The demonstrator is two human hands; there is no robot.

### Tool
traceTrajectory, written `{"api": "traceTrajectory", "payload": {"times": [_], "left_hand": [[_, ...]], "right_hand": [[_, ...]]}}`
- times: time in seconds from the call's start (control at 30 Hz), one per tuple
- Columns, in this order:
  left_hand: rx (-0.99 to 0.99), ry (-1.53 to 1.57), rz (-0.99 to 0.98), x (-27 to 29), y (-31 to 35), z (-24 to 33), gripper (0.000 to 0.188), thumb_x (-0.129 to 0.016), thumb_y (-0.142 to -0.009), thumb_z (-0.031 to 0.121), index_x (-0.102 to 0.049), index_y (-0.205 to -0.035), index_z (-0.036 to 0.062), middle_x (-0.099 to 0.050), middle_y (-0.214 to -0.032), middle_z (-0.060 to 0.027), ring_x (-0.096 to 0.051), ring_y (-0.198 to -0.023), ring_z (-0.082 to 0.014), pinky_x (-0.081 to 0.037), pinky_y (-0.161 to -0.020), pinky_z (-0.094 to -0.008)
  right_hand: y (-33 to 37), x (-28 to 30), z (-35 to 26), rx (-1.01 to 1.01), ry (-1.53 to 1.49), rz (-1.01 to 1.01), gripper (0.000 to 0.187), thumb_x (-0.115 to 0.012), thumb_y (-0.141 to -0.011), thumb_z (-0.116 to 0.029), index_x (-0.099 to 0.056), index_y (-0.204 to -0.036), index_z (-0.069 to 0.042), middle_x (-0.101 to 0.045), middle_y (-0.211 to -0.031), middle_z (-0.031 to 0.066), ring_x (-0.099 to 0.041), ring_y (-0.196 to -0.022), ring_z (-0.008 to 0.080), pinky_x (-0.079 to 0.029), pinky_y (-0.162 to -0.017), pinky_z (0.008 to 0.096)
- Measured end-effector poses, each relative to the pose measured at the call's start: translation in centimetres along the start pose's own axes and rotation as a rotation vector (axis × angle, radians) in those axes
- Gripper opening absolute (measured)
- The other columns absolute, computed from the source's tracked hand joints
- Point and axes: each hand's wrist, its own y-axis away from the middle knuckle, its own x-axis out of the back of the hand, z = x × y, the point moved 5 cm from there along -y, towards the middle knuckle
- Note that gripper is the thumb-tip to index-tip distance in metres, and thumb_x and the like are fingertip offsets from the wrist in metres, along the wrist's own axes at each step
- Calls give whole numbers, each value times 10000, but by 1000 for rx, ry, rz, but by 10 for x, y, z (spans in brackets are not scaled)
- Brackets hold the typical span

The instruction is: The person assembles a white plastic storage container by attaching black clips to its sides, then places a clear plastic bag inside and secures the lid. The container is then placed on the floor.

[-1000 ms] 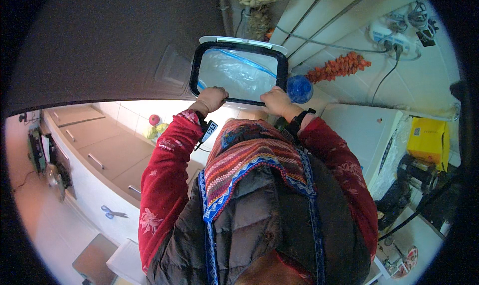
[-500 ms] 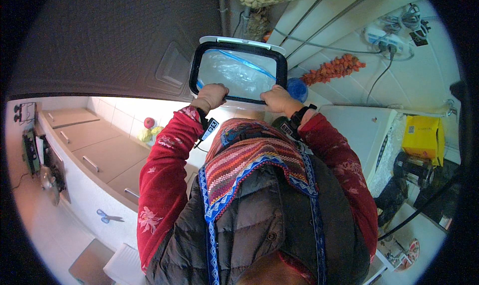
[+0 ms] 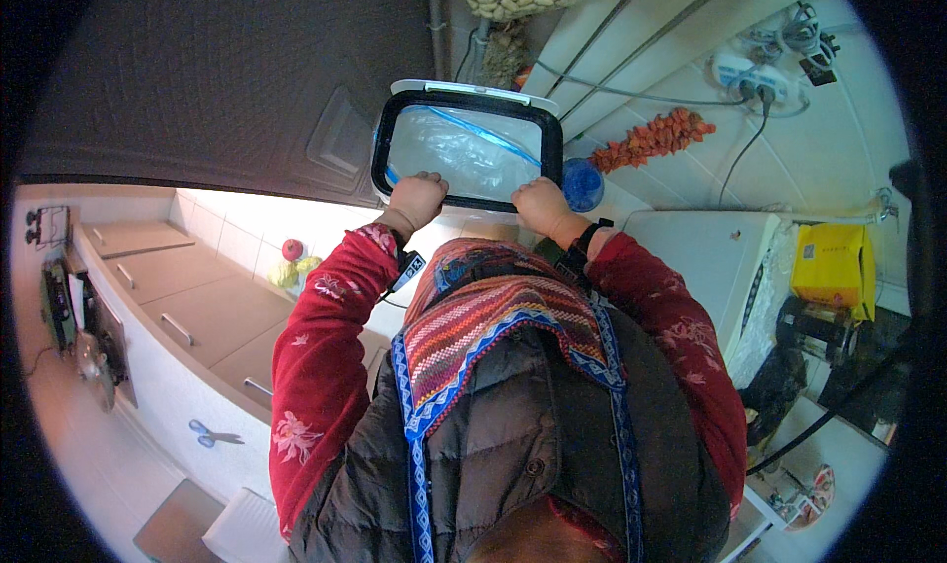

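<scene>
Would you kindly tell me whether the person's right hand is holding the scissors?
No, the right hand grips the black rim, while the scissors lie apart on the white surface.

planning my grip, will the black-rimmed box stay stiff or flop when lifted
The black-rimmed box would probably stay stiff: its rim looks thick. With left hand and right hand gripping its near side, the far side may dip.

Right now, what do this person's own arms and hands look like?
The left hand and right hand are bare. Both red fabric sleeves have pale floral patterns. Black bands circle both wrists, and a small black-and-white rectangular device sits at the left one.
</scene>
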Motion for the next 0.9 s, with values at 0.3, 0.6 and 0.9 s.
{"api": "traceTrajectory", "payload": {"times": [0.3,0.6,0.9], "left_hand": [[31,-69,83,-5,9,4,108,-566,-704,144,-618,-762,70,-598,-839,-77,-591,-832,-249,-495,-678,-377],[29,-76,1,-3,7,2,113,-575,-709,162,-641,-746,78,-623,-786,-101,-605,-792,-268,-492,-673,-389],[157,144,-325,10,-1,-17,244,-654,-741,273,-641,-906,93,-636,-871,-155,-601,-851,-335,-472,-742,-419]], "right_hand": [[6,8,-4,-27,-137,13,47,-560,-661,-141,-574,-630,-108,-610,-654,74,-600,-673,253,-364,-765,344],[6,5,0,-37,-176,-156,129,-554,-663,-155,-635,-735,-85,-632,-715,108,-611,-750,266,-365,-818,362],[5,0,3,-105,-157,-319,199,-569,-751,-265,-653,-810,-94,-642,-791,118,-605,-855,270,-277,-982,415]]}}
